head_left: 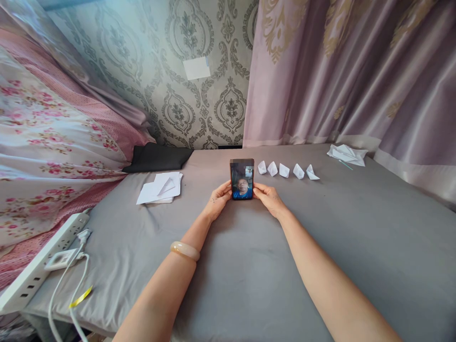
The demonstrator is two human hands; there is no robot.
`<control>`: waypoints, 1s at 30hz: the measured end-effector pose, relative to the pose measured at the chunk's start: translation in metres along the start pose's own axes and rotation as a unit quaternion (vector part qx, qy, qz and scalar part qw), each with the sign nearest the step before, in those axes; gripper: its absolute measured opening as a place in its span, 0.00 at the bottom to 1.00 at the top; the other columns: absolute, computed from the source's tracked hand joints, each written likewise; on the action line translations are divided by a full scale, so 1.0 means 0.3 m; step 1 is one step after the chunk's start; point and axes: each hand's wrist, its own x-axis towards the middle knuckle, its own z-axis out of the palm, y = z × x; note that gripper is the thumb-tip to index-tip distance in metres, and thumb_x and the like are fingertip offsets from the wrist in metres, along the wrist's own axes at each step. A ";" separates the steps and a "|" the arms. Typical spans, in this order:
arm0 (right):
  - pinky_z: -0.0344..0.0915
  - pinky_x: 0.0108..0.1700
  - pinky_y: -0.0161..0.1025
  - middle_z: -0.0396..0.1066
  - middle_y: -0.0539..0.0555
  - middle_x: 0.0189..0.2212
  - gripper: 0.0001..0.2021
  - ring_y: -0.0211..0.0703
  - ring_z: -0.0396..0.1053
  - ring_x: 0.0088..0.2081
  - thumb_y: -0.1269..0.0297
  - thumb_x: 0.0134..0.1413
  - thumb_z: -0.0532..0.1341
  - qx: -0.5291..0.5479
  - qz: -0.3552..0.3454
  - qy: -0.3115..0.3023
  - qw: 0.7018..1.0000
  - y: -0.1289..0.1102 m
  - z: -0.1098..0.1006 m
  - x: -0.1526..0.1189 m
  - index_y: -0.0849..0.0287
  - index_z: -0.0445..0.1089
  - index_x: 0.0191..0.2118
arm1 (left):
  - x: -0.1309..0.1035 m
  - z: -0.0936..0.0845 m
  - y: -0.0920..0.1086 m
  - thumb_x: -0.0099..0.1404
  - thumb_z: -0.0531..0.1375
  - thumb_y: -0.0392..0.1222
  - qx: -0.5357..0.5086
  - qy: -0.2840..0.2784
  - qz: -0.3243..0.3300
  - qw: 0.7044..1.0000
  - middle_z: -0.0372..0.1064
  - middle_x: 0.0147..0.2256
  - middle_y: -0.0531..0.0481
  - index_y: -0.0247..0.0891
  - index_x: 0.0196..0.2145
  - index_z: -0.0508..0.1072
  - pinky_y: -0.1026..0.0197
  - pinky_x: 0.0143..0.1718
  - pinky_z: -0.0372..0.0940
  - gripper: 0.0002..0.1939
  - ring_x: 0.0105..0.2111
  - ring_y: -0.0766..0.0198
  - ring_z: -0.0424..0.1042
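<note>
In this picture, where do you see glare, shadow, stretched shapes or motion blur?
Head view: bluish haze veils the wallpaper at upper left, and the curtain at right has a pale sheen; head view: soft shadow falls on the sheet; head view: the power strip seems stretched near the edge; head view: the left hand, right hand and phone show no clear motion blur.

A room of a home is seen. This is shown by patterned wallpaper (171,71) at eleven o'clock, a mauve curtain (338,80) at two, flowered fabric (46,156) at nine and a power strip (37,266) at eight.
</note>
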 end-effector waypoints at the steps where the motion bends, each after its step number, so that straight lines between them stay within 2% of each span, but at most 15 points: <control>1: 0.63 0.60 0.53 0.76 0.52 0.48 0.20 0.52 0.73 0.51 0.55 0.49 0.65 -0.001 0.001 0.000 1.000 -0.001 0.000 0.000 0.55 0.76 0.49 | 0.000 0.000 0.001 0.54 0.70 0.47 0.000 -0.001 0.000 1.000 0.73 0.51 0.42 0.39 0.57 0.70 0.46 0.61 0.56 0.34 0.56 0.49 0.68; 15: 0.62 0.60 0.51 0.76 0.52 0.49 0.21 0.51 0.72 0.53 0.55 0.50 0.64 -0.013 0.000 0.000 1.000 -0.004 0.001 -0.002 0.56 0.75 0.50 | 0.002 -0.004 -0.004 0.54 0.69 0.48 -0.002 -0.010 0.002 1.000 0.73 0.52 0.41 0.39 0.58 0.69 0.47 0.60 0.56 0.35 0.56 0.49 0.68; 21: 0.62 0.60 0.53 0.75 0.52 0.50 0.22 0.53 0.71 0.53 0.53 0.49 0.66 0.003 -0.007 -0.010 1.000 0.011 -0.003 0.005 0.54 0.76 0.49 | 0.003 -0.009 -0.013 0.53 0.70 0.48 -0.005 0.004 0.000 1.000 0.73 0.52 0.40 0.37 0.58 0.69 0.47 0.60 0.57 0.36 0.55 0.50 0.68; 30: 0.63 0.60 0.54 0.76 0.52 0.49 0.24 0.54 0.73 0.51 0.51 0.46 0.67 0.019 -0.001 0.000 1.000 0.024 -0.005 0.009 0.54 0.76 0.49 | -0.003 0.006 0.003 0.56 0.69 0.47 -0.011 -0.019 0.003 1.000 0.72 0.52 0.39 0.37 0.58 0.69 0.48 0.60 0.56 0.34 0.55 0.50 0.68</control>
